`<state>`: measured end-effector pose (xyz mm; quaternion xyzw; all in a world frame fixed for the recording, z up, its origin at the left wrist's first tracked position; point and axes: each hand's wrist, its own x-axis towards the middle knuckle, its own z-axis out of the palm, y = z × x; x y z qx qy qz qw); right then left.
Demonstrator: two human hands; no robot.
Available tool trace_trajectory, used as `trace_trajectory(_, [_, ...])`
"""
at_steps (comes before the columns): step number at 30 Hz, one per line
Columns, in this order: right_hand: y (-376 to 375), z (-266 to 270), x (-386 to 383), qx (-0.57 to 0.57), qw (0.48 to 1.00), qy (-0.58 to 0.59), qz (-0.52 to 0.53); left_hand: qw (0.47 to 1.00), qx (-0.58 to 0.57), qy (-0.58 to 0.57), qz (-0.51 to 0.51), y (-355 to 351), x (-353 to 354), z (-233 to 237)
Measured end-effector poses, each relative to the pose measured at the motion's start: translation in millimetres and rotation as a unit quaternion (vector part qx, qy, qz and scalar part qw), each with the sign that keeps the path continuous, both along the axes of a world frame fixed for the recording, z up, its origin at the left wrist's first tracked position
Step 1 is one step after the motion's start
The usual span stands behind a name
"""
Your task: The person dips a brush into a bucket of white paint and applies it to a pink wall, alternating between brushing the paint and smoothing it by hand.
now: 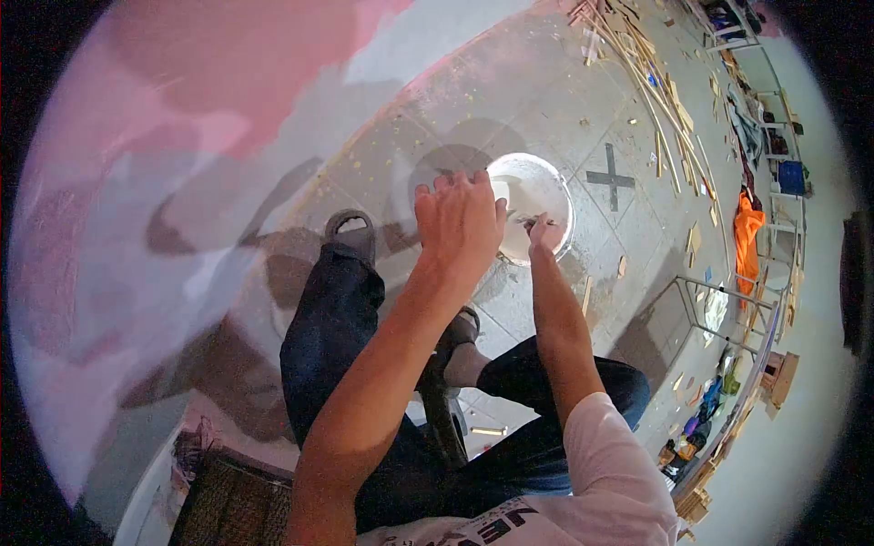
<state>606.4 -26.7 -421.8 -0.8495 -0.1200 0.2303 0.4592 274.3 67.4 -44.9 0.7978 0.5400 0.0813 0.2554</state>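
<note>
A round white bucket (562, 238) stands on the tiled floor in front of me, its inside pale. My right hand (546, 233) reaches over its near right part, fingers closed round a small dark thing, perhaps a tool handle, too small to name. Left of the bucket's opening is my left hand (460, 216), back up, at or above the left rim. Its fingers point away from me and their tips curl out of sight, so what they hold or touch is hidden. Something pale and flat shows inside the bucket beside this hand.
A grey-and-pink wall (182, 136) runs along the left. Wood strips (669, 100) and scraps litter the floor at the right. A metal frame (719, 323), an orange cloth (748, 238) and shelves lie farther right. A dark tape cross (610, 177) marks the floor beyond the bucket.
</note>
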Motion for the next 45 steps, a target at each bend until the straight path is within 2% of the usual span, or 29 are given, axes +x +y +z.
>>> trace_trajectory(1, [-1.0,-0.7,0.0,0.0,1.0,-0.008,0.002,1.0,-0.001,0.0,0.0,0.0,-0.7,1.1])
trace_trajectory(4, [3.5,9.4,-17.9,0.125,0.989,-0.029,-0.079,1.0,0.003,-0.002,0.008,-0.5,-1.6,2.3])
trace_trajectory(7, [0.8,32.5,-18.5,0.091,0.987,0.102,-0.086,1.0,0.023,-0.01,0.018,0.2,-1.0,-0.1])
trace_trajectory(8, [3.9,32.1,-20.6,0.119,0.985,0.094,-0.08,0.999,0.028,-0.012,0.02,-0.6,-1.1,-1.4])
trace_trajectory(10, [-2.4,-18.4,3.2,0.175,0.979,0.078,-0.071,0.999,0.03,-0.016,0.019,-1.8,-1.0,-1.3])
trace_trajectory(13, [9.6,29.6,-23.7,0.157,0.979,0.047,-0.119,1.0,0.018,-0.017,0.019,-0.5,-2.0,1.8])
trace_trajectory(16, [7.4,39.2,-21.2,0.073,0.988,0.127,-0.056,1.0,0.017,-0.013,0.013,-0.2,-1.7,0.8])
trace_trajectory(19, [9.8,30.2,-21.9,0.145,0.989,-0.022,-0.01,0.999,0.029,-0.016,0.02,-1.1,-2.5,-0.3])
trace_trajectory(25, [9.2,36.4,-25.7,0.113,0.99,0.071,-0.043,0.999,0.039,-0.024,0.022,-0.9,-3.5,-0.1])
trace_trajectory(28, [6.4,30.5,-30.2,0.181,0.981,-0.044,-0.054,0.999,0.034,-0.02,0.023,0.0,-3.9,0.1])
trace_trajectory(31, [1.9,29.9,-21.2,0.043,0.994,0.076,-0.061,1.0,0.014,-0.015,0.013,1.1,-6.0,2.9])
trace_trajectory(34, [-5.6,7.6,-11.8,0.098,0.993,-0.039,-0.048,1.0,-0.014,-0.018,0.004,2.4,-6.2,5.9])
trace_trajectory(37, [-7.3,24.8,-25.2,0.109,0.987,-0.111,-0.036,1.0,-0.015,-0.021,0.004,3.2,-5.8,5.6])
trace_trajectory(38, [-8.1,25.5,-22.3,0.092,0.992,-0.086,-0.03,1.0,-0.014,-0.023,0.003,2.6,-5.8,4.1])
trace_trajectory(39, [-15.0,4.1,-7.4,0.076,0.995,-0.06,-0.026,1.0,-0.011,-0.024,0.001,2.1,-5.9,3.0])
trace_trajectory(41, [-15.0,1.2,-7.2,0.051,0.995,-0.082,-0.038,1.0,-0.015,-0.021,0.001,2.1,-5.7,3.9])
trace_trajectory(43, [-12.6,21.0,-21.6,0.029,0.981,-0.177,-0.068,1.0,-0.015,-0.02,0.004,0.7,-5.1,3.9])
trace_trajectory(45, [-13.7,32.6,-22.1,0.001,0.985,-0.171,-0.024,1.0,-0.007,-0.019,0.005,0.6,-5.3,3.6])
